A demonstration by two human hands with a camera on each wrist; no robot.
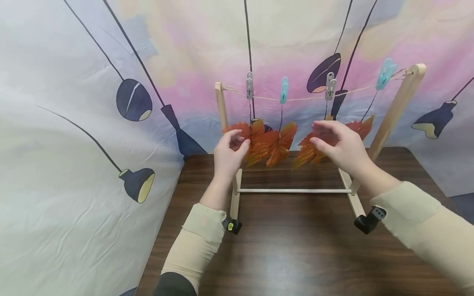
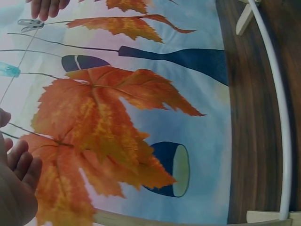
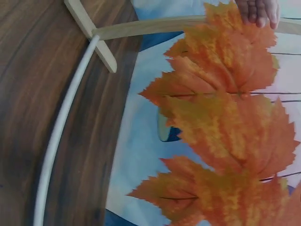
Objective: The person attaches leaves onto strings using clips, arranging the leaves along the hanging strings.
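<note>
Several orange maple leaves [image 1: 272, 146] hang by thin stems from a string [image 1: 303, 99], each clipped by a clothespin. Two clothespins are grey [image 1: 249, 86] and two are light blue [image 1: 284, 90]. My left hand [image 1: 230, 158], fingers loosely bent and holding nothing, is in front of the leftmost leaf [image 1: 255, 128]. On the other side, my right hand [image 1: 346, 148] hovers before the right-hand leaves, thumb and fingers apart, and partly hides them. In the left wrist view, two leaves [image 2: 101, 113] overlap near the left hand's fingers [image 2: 29, 165]. Whether either hand touches a leaf I cannot tell.
The string is tied between two wooden posts [image 1: 396, 109] of a stand, joined low down by a white rod [image 1: 294, 190]. The stand is on a dark wooden table [image 1: 281, 242]. Behind hangs a cloth backdrop [image 1: 177, 41] printed with lamps.
</note>
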